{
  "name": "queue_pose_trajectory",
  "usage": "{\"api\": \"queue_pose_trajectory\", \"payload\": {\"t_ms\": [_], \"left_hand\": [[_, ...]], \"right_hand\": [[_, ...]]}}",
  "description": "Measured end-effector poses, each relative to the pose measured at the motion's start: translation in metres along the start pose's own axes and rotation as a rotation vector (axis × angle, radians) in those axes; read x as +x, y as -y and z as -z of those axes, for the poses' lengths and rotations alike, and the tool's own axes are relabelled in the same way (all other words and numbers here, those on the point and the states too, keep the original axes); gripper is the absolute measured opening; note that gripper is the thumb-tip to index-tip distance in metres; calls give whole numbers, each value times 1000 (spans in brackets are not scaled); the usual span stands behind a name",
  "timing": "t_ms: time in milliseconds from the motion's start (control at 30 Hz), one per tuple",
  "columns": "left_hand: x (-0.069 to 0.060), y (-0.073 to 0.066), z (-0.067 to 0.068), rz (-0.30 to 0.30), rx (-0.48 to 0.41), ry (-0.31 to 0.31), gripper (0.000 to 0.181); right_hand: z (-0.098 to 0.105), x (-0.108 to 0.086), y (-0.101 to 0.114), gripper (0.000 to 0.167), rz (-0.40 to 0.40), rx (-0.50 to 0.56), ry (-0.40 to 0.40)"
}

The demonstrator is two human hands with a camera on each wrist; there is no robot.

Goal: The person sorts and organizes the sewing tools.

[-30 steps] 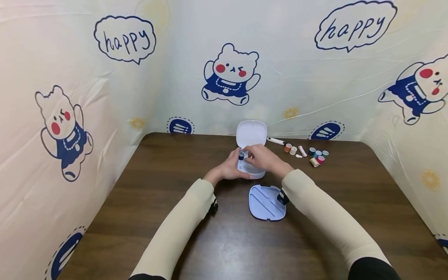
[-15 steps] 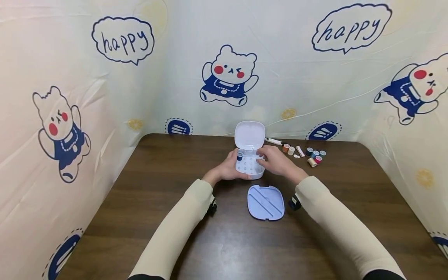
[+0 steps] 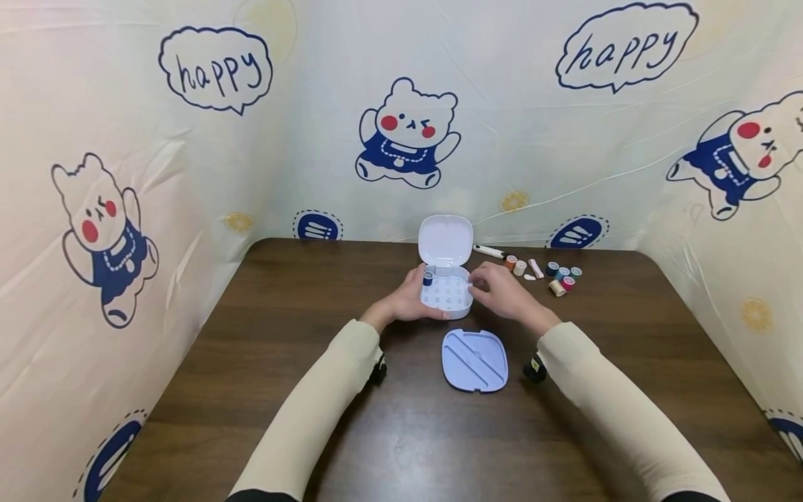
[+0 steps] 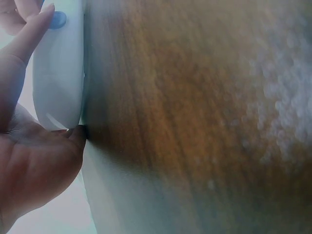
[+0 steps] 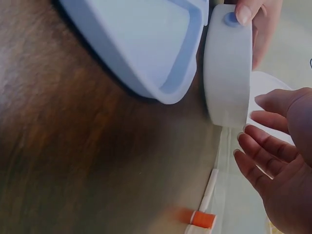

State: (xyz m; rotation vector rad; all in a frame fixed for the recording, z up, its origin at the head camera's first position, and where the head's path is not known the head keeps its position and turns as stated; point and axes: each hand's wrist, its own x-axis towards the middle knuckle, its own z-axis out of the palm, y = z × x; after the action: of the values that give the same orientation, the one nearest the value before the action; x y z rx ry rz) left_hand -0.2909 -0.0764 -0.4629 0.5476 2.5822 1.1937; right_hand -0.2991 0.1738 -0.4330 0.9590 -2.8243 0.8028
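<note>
A white hinged sewing box [image 3: 461,313] stands with its lid [image 3: 445,240] raised. Rows of small pegs cover its floor, and one navy thread spool [image 3: 428,279] is upright at the left. My left hand [image 3: 408,300] grips the box's left side; its thumb lies along the front wall by a blue button [image 5: 233,19]. Beside the right wall is my right hand [image 3: 502,289], fingers loosely bent and holding nothing. In the right wrist view its fingertips [image 5: 247,130] are close to the box wall; whether they touch it I cannot tell.
A pale blue divided tray [image 3: 475,360] lies in front of the box. Right of it are an orange spool [image 3: 511,262], a white spool [image 3: 520,268], several other spools [image 3: 562,273], a pinkish-white strip [image 3: 535,268] and a white pen-like tool [image 3: 489,251].
My right hand has moved from above the box's inside to its right edge, uncovering the pegs. My left hand keeps its grip, and the navy spool stays in place.
</note>
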Motion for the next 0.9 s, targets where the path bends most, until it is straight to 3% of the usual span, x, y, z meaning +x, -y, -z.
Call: {"api": "queue_pose_trajectory", "payload": {"t_ms": [600,900], "left_hand": [[-1,-3,-1,3,-4,-3,127],[-1,-2,0,-1,-20,-12,126]], "right_hand": [[3,-18,-14,18,-68,-27,-20],[9,-29,-33,23,-233,-43,-119]]}}
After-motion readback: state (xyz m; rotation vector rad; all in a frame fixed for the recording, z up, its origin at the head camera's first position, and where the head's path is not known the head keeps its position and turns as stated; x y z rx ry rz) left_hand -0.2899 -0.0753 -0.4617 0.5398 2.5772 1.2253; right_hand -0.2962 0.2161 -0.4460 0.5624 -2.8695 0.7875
